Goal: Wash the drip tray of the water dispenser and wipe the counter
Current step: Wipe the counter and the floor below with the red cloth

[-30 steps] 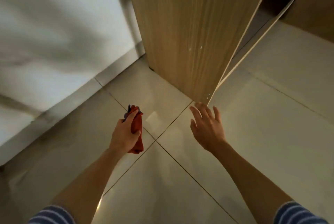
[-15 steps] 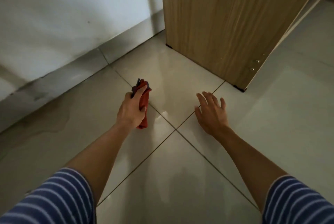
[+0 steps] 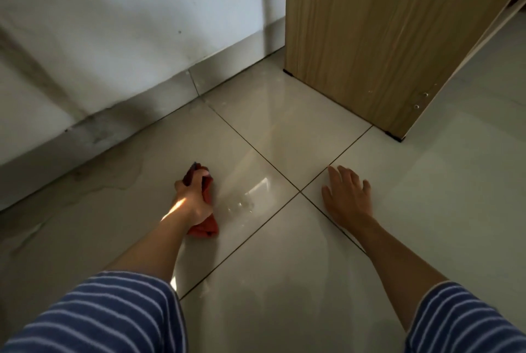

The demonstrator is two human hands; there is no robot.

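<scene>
Red cloth (image 3: 205,219) bunched in left hand (image 3: 191,201), fingers wrapped tight around it, pressed to glossy tile floor (image 3: 299,281) beside a small wet patch (image 3: 237,203). Right hand (image 3: 347,196) empty, fingers spread, palm down on the floor across the grout cross. Wooden cabinet (image 3: 370,34) standing beyond, white wall (image 3: 128,25) to its left. Drip tray and counter out of view.
</scene>
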